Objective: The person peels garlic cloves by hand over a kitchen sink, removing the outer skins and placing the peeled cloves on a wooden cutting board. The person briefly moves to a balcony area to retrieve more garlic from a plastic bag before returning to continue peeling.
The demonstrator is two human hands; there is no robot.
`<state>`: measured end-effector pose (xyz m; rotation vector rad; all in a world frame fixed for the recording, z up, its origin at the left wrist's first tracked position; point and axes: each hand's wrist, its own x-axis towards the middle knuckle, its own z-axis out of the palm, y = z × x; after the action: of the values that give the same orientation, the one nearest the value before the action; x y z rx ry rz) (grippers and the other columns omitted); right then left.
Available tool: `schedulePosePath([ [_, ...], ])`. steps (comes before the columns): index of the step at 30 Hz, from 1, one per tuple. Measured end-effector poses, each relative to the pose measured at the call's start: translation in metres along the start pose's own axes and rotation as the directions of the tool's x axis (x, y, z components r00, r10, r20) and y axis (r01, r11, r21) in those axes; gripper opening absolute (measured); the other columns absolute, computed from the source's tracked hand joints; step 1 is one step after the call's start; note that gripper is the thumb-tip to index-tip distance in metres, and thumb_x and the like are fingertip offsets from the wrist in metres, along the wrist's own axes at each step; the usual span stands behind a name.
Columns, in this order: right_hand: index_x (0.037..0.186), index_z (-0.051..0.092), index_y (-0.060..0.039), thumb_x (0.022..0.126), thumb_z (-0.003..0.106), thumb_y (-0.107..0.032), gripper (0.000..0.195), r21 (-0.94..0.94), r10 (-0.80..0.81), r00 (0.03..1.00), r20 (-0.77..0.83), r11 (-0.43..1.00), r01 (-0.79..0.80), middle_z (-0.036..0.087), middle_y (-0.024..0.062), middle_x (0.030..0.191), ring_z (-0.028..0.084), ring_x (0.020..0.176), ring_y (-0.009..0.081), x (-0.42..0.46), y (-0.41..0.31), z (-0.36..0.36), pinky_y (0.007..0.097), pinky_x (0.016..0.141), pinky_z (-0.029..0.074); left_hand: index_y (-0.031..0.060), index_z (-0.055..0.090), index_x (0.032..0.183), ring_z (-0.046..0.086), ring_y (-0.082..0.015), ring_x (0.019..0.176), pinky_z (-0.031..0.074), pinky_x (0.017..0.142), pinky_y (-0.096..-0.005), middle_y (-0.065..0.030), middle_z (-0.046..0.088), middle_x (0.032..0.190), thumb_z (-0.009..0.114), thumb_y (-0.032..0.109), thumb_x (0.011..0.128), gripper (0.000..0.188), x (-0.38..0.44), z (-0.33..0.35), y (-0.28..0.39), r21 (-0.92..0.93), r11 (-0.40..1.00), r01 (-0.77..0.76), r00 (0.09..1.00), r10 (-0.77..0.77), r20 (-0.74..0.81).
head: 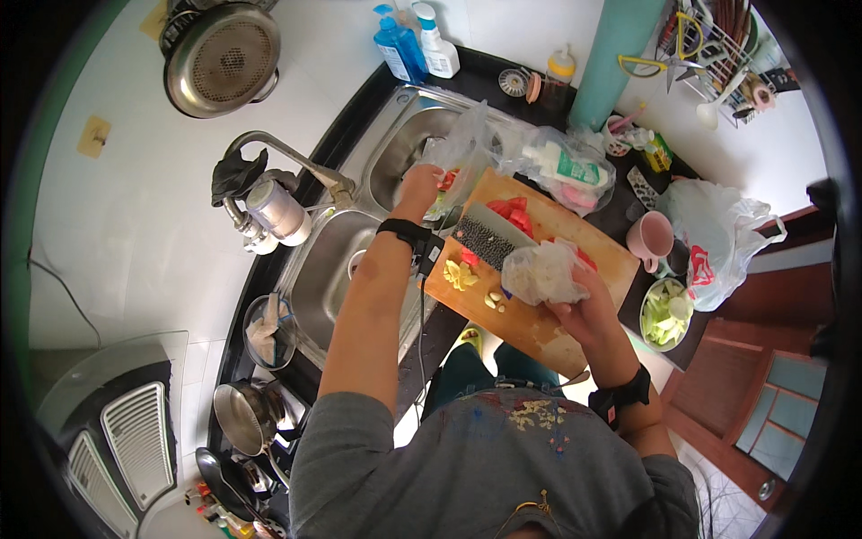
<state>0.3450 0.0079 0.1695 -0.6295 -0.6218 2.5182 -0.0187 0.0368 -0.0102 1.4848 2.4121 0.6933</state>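
Observation:
My left hand [421, 184] is at a clear plastic bag [471, 145] over the sink's edge, fingers curled at its side; red and green pieces show through the plastic. My right hand [584, 311] grips a crumpled translucent plastic bag [544, 273] above the wooden cutting board [606, 249]. A cleaver [488, 239] with a dark pitted pattern on its blade lies across the board, its handle hidden by the crumpled bag. Around the blade are red cut pieces [515, 214], yellow slices [460, 275] and several peeled garlic cloves [493, 300].
A double steel sink [316, 296] with a faucet [330, 178] lies left of the board. To the right stand a pink mug [650, 236], a bowl of pale green slices [665, 316] and a white plastic bag [707, 229]. Bagged bottles [572, 168] sit behind the board. Scissors [663, 64] hang from a rack.

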Motion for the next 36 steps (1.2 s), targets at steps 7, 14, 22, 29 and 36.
schedulePosePath([
  [7,0.108,0.051,-0.0061,0.087,0.054,-0.022,0.026,-0.289,-0.038,0.993,-0.111,0.957,0.004,0.056,0.001,0.089,0.051,0.071,0.006,0.037,0.036,0.041,0.0201,0.052,0.037,0.0033,0.062,0.1,0.062,-0.0213,0.076,0.049,0.068,-0.03,-0.0091,0.063,0.085,0.074,0.024,0.067,0.041,-0.064,-0.082,0.043,-0.05,0.95,-0.307,0.861,0.255,-0.44],
  [14,0.095,0.056,-0.0037,0.081,0.064,-0.023,0.026,-0.622,-0.245,0.969,-0.033,0.764,0.172,0.055,-0.0012,0.075,0.045,0.056,0.0038,0.081,0.133,0.083,0.0178,0.051,0.036,-0.0016,0.059,0.099,0.058,-0.0126,0.081,0.05,0.067,-0.026,-0.004,0.059,0.09,0.062,0.015,0.082,0.024,-0.227,-0.17,0.08,-0.904,0.379,0.199,0.98,-0.078,0.183],
  [22,0.098,0.058,-0.0037,0.085,0.06,-0.025,0.025,-0.582,0.124,0.988,0.096,0.812,-0.045,0.052,-0.0036,0.069,0.043,0.056,0.0027,0.086,0.173,0.116,0.0186,0.05,0.034,-0.0011,0.054,0.11,0.059,-0.0142,0.087,0.052,0.072,-0.0275,-0.007,0.06,0.099,0.057,0.007,0.084,0.027,-0.293,-0.165,0.029,-0.98,0.01,0.2,0.903,-0.389,0.18],
  [29,0.092,0.058,-0.0023,0.08,0.065,-0.015,0.019,-0.725,0.085,0.985,0.153,0.687,0.053,0.054,-0.0018,0.065,0.045,0.054,0.0016,0.104,0.169,0.123,0.0167,0.047,0.034,0.0,0.051,0.111,0.058,-0.0145,0.091,0.052,0.074,-0.029,-0.0066,0.058,0.103,0.057,0.007,0.085,0.028,-0.298,-0.167,0.043,-0.978,-0.158,0.137,0.931,-0.318,0.181],
  [36,0.088,0.058,-0.0039,0.076,0.063,-0.005,0.013,-0.804,0.012,0.93,0.367,0.507,0.311,0.054,0.0,0.079,0.044,0.057,0.0026,0.115,0.159,0.135,0.0189,0.049,0.033,0.0017,0.054,0.107,0.06,-0.0153,0.087,0.052,0.076,-0.0307,-0.0062,0.061,0.098,0.06,0.011,0.084,0.025,-0.289,-0.159,0.034,-0.982,-0.187,0.041,0.874,-0.469,0.126],
])
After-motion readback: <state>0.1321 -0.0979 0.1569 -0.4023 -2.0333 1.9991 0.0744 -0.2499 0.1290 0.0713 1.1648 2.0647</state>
